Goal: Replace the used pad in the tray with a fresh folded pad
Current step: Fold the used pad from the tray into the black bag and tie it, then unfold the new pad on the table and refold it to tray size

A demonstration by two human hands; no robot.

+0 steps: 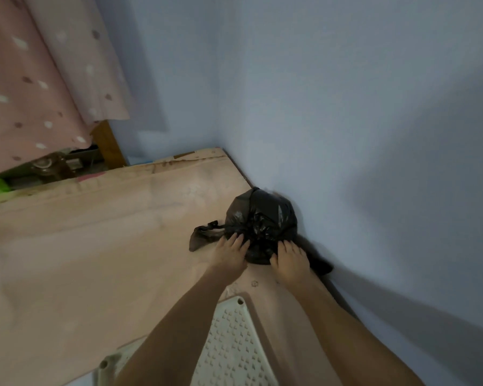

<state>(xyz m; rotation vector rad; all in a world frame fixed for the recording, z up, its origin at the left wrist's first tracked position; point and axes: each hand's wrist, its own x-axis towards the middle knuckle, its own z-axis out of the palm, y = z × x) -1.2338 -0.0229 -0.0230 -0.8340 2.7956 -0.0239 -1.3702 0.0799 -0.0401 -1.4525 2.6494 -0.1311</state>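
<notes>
Pale blue walls meet in a corner; floor below is covered by a beige, stained mat (95, 246). Far left: pink dotted curtain (25, 79) hanging over clutter, too blurred to name.

Bottom centre: white perforated tray (232, 344), partly under the left forearm. One corner points up-frame toward the wall corner; long axis cannot be judged with so little of it in view. No pad visible on the exposed part; the rest is hidden. No fresh folded pad in view.

Left hand (229, 257): fingers spread and laid on the near-left side of a black plastic rubbish bag (260, 221), bent slightly over it; whether it grips is unclear. One bag handle trails left beside this hand.

Bag sits against the right wall, roundish, gathered neck facing the camera, so no clear long axis. It lies directly ahead of both hands and beyond the tray.

Right hand (289, 260): fingers extended onto the near-right side of the bag, touching; the other handle lies under or behind it.

Judgement: both hands equally near; bag contents unknown, possibly the used pad.
</notes>
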